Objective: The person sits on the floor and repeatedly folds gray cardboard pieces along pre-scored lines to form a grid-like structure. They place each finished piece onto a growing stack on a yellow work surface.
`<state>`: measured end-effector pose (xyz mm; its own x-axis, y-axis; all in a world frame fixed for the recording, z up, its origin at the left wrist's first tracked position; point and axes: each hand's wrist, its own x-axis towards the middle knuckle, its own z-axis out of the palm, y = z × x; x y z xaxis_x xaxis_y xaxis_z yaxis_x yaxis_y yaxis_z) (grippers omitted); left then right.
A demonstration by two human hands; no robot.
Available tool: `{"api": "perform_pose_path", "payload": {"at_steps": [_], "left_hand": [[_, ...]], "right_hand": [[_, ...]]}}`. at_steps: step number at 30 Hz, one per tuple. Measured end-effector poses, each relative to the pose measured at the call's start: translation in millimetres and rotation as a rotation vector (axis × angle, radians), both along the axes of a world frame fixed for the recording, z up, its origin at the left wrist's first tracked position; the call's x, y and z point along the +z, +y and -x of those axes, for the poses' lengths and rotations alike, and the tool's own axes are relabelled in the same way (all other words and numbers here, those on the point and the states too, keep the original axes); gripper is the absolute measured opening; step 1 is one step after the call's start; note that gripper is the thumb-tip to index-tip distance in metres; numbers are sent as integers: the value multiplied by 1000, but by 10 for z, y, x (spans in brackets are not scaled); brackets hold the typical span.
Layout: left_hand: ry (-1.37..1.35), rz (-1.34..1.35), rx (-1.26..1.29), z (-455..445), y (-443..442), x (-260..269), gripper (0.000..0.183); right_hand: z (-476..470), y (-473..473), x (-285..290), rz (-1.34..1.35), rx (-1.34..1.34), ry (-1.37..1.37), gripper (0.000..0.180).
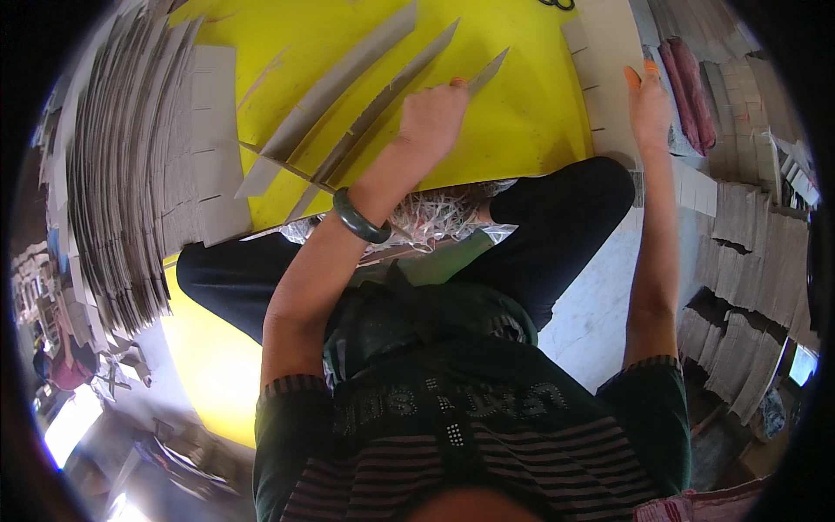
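Observation:
On the yellow work surface [522, 124], several slotted grey cardboard strips stand on edge. Two long strips, a left one [346, 85] and a middle one [408, 75], run diagonally and cross a short strip [287, 168] near the front. My left hand [434, 114], with an orange cover on a fingertip, is closed on another cardboard strip [490, 70] whose far end sticks out beyond the fingers. My right hand [650, 107] is at the outer edge of a stack of slotted cardboard pieces [610, 85]. Orange covers sit on its thumb and finger; whether they pinch a piece is unclear.
A tall row of cardboard sheets [130, 163] stands at the left. Dark scissor handles [558, 3] show at the far edge. Right of my right hand lies a folded red cloth [688, 94], with more cardboard stacks [750, 261] beyond. Shredded scraps [434, 218] lie below the surface's near edge.

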<state>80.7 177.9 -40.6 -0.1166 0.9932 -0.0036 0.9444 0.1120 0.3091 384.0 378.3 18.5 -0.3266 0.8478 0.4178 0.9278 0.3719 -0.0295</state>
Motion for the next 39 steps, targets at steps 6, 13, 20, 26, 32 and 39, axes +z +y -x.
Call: {"api": "perform_pose_path", "payload": {"at_steps": [6,13,20,26,32,39], "left_hand": [[-21,-33,-11,120,-178,-6,14],[8,-18,0,107,-200,-2,18],[3,-50,-18,107,-249,4,12],[99,71,-68,-40,-330,174,21],[195,-646,98,630,-23,214,31],[10,-138,240,1452,219,-100,23]], "right_hand": [[379,-140,-363,45,75,68,37],[208,24,-261,-177,211,246,32],[1358,-955,-42,145,388,230,52],[1957,-1013,-344,348,569,261,51],[1902,-1058,-331,348,564,264,51],[1915,-1090,-371,184,641,239,53]]}}
